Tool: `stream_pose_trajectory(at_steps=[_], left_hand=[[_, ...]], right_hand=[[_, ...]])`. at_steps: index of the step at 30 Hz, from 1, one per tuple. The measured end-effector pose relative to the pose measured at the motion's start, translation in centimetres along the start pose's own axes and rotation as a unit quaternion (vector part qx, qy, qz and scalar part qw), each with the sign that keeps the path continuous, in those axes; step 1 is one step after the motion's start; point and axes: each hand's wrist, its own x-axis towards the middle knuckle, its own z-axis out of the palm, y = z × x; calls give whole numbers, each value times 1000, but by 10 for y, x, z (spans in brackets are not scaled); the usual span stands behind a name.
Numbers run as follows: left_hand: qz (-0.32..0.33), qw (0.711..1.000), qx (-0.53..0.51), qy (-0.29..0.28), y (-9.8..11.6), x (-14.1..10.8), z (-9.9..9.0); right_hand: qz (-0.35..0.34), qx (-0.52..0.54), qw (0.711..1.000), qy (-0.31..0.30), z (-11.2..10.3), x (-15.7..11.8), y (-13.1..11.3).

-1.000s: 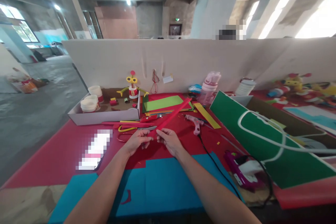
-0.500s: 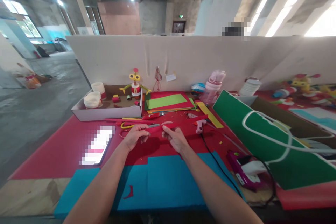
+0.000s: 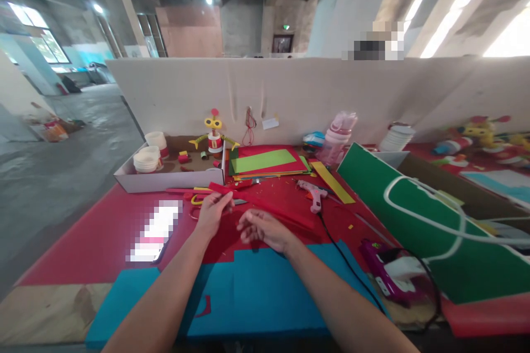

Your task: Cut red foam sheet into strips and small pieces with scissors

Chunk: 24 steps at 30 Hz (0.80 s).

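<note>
My left hand (image 3: 213, 212) pinches a long red paper strip (image 3: 285, 211) near its left end. The strip slants down to the right, past my right hand, above the red table cover. My right hand (image 3: 263, 229) is apart from the strip, its fingers loosely curled with nothing visible in them. Scissors (image 3: 240, 202) lie partly hidden behind my left hand, near a yellow loop (image 3: 195, 200). A pink glue gun (image 3: 317, 196) rests to the right of the strip, its black cord running toward the front. Blue sheets (image 3: 269, 287) lie under my forearms.
At the left are a phone (image 3: 155, 231) and a white-sided box (image 3: 169, 181) holding cups and a yellow-armed figure (image 3: 214, 140). Coloured sheets (image 3: 265, 161) lie at the back. A pink bottle (image 3: 336, 138), green board (image 3: 414, 231) and purple power unit (image 3: 385, 276) stand right.
My right hand has let go of the red strip and moved down and slightly left. My left hand has risen a little, and the strip now slants down to the right.
</note>
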Motion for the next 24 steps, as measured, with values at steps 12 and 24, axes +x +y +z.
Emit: stream_pose_trajectory(at_steps=[12,24], left_hand=[[-26,994,33,-96,-9,-10,21],[-38,989,85,-116,-8,-9,19]], right_hand=[[-255,-508,801,190,-18,-4,-22],[-194,-514,818,172,-18,-2,-14]])
